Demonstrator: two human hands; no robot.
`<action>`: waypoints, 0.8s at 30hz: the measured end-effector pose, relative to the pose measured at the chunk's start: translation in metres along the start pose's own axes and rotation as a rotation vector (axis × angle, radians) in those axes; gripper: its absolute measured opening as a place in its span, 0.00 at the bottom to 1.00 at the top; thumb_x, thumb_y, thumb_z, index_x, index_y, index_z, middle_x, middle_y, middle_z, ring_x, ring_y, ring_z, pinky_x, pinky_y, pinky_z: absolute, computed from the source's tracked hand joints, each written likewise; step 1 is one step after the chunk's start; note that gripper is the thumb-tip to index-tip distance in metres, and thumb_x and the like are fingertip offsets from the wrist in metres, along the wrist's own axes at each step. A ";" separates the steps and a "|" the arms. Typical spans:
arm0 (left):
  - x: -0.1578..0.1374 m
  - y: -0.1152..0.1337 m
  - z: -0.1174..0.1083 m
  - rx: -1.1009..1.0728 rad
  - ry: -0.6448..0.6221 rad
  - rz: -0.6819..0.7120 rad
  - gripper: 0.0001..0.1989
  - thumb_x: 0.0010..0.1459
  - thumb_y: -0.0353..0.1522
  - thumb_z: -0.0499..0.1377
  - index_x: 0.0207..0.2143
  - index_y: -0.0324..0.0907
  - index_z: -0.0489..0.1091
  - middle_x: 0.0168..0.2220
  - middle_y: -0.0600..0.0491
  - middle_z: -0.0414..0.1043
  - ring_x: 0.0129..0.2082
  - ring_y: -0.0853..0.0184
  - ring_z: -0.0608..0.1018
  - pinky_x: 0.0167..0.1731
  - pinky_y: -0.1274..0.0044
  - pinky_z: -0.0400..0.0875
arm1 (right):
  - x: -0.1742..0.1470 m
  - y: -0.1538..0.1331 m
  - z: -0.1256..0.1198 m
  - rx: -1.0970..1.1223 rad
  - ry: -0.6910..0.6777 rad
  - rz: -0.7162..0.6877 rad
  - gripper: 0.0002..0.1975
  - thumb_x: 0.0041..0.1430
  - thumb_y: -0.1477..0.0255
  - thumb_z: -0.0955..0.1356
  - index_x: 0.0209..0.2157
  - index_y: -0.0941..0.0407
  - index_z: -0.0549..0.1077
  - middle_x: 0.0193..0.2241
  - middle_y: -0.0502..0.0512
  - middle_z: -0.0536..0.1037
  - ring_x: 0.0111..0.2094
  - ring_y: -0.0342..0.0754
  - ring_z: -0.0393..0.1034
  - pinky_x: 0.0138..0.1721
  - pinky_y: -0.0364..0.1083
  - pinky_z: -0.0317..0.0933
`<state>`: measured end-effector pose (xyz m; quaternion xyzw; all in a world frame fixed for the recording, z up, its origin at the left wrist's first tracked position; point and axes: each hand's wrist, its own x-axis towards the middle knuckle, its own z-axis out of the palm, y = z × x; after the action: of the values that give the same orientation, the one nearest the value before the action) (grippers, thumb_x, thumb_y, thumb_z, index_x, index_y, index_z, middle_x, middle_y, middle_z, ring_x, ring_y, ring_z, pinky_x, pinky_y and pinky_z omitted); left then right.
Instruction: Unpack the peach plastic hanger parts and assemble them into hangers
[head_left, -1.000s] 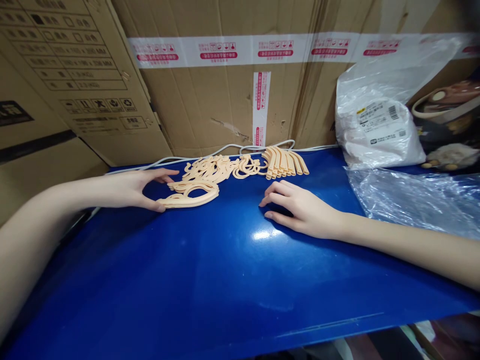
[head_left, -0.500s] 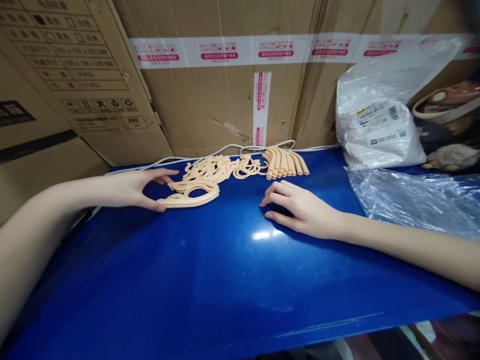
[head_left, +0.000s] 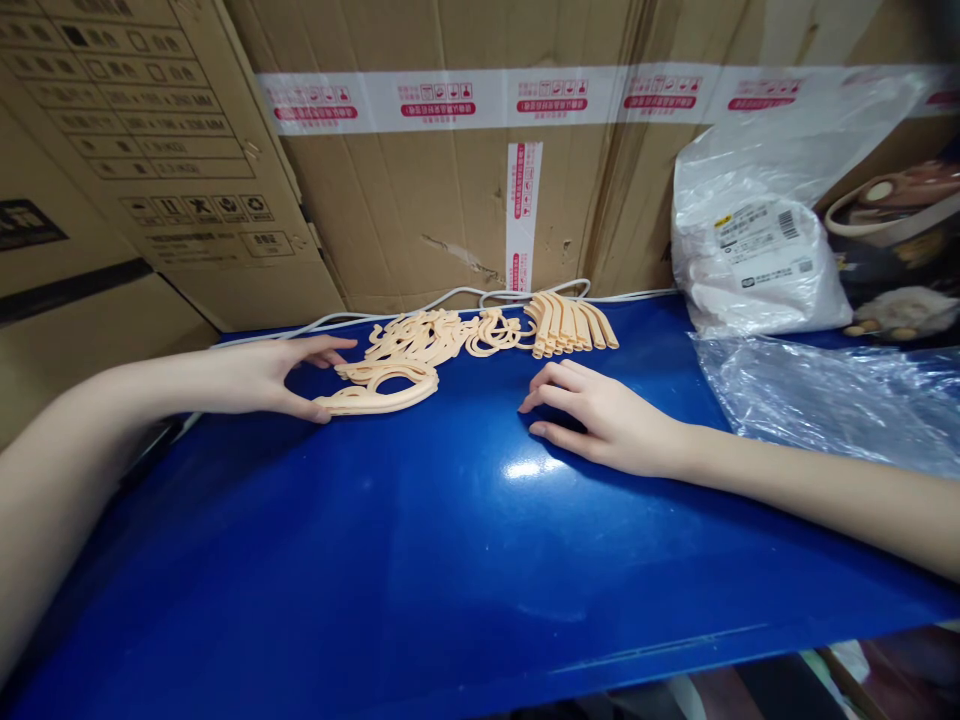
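Beside the left end of a stack of curved cream plastic pieces (head_left: 390, 402) is my left hand (head_left: 251, 378), thumb and fingers apart. Its thumb tip touches the stack's near end or lies right against it. My right hand (head_left: 611, 420) rests on the blue table, fingers loosely bent and apart, holding nothing. Behind the stack lies a heap of flat cream plastic pieces (head_left: 416, 338). Small cream hooks (head_left: 493, 334) lie right of the heap. Beyond my right hand, a row of curved cream plastic arms (head_left: 570, 325) is lined up side by side.
Cardboard boxes (head_left: 420, 210) wall off the back and left of the blue table (head_left: 450, 560). A white cable (head_left: 450, 295) runs along their foot. At right stand a labelled white plastic bag (head_left: 757, 270) and a dark bag (head_left: 892, 250), with clear plastic film (head_left: 840, 395) in front.
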<state>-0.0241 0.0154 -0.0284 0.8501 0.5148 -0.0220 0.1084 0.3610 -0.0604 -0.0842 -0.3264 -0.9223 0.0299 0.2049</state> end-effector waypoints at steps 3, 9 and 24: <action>0.000 0.000 0.000 -0.006 -0.001 -0.007 0.44 0.50 0.48 0.62 0.65 0.43 0.51 0.55 0.49 0.71 0.54 0.58 0.72 0.55 0.66 0.64 | -0.001 0.001 0.000 0.005 0.005 -0.003 0.11 0.66 0.68 0.62 0.45 0.56 0.71 0.43 0.59 0.72 0.44 0.51 0.67 0.48 0.53 0.63; 0.000 0.001 0.001 -0.021 0.012 0.010 0.44 0.51 0.47 0.62 0.65 0.41 0.51 0.56 0.49 0.71 0.54 0.59 0.72 0.53 0.67 0.66 | 0.000 0.000 0.000 -0.003 -0.004 -0.005 0.11 0.66 0.67 0.62 0.44 0.57 0.71 0.43 0.60 0.72 0.44 0.51 0.67 0.48 0.52 0.63; -0.003 0.083 0.011 0.021 0.365 0.170 0.35 0.59 0.55 0.50 0.61 0.42 0.59 0.61 0.46 0.63 0.60 0.55 0.65 0.60 0.63 0.57 | 0.000 0.000 -0.001 -0.006 -0.003 -0.001 0.10 0.66 0.68 0.63 0.44 0.57 0.72 0.43 0.60 0.72 0.44 0.51 0.68 0.48 0.52 0.63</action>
<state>0.0486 -0.0266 -0.0253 0.8816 0.4518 0.1363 0.0058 0.3611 -0.0603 -0.0829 -0.3266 -0.9228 0.0277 0.2024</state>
